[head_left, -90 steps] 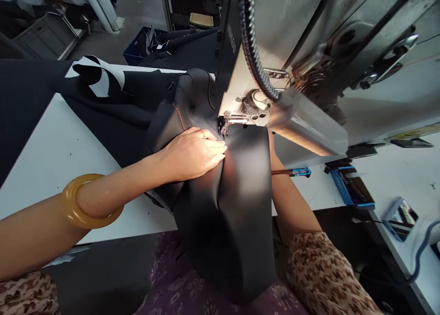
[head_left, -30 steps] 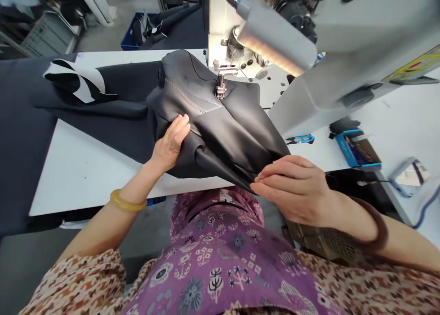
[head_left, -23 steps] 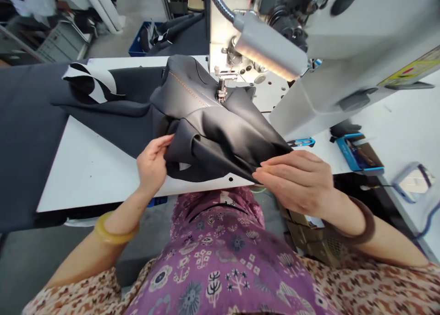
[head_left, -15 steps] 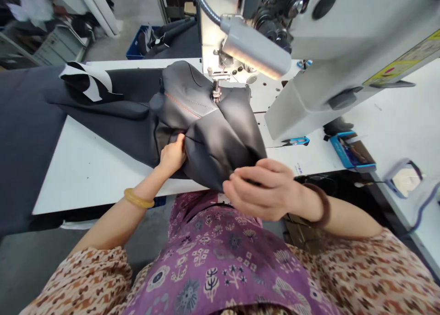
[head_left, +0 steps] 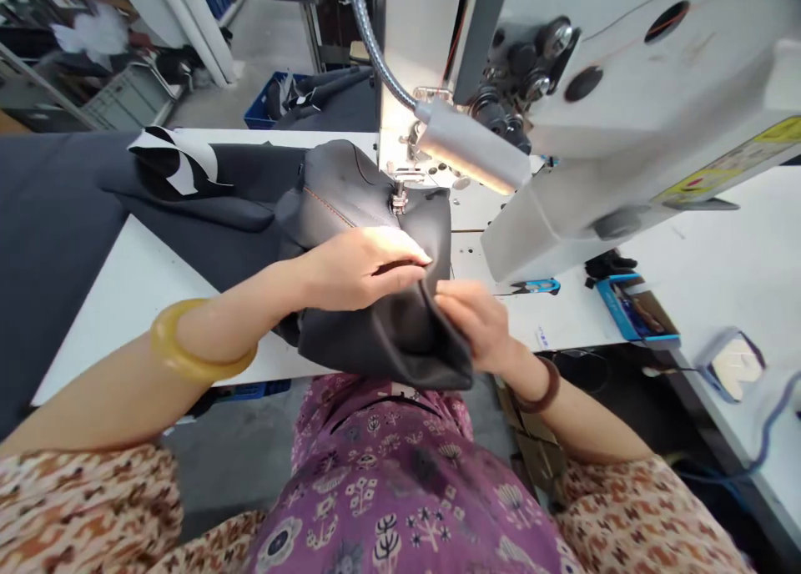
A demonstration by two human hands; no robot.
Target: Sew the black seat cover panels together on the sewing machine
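A black leather-like piece [head_left: 350,340] with a line of orange stitching lies bunched on the white sewing table. Its far part sits under the presser foot [head_left: 399,198] of the sewing machine [head_left: 563,182]. Across the middle of the piece reaches my left hand [head_left: 369,269], thumb and fingers pinching a folded edge. Just right of it, my right hand [head_left: 472,319] grips the same edge, slightly blurred, its fingertips partly hidden by the fold. Toward me the near end of the piece hangs past the table edge.
Blue thread snips [head_left: 535,287] lie right of the machine's base. Farther right stand a blue box of small items [head_left: 638,307] and a white-framed object [head_left: 731,364]. A lamp [head_left: 472,144] hangs over the needle area. Dark fabric [head_left: 56,249] covers the table's left side.
My left hand has moved right and up, from the piece's left side to the fold beside my right hand. My right hand has risen slightly. The near fold now stands differently, and the view has shifted.
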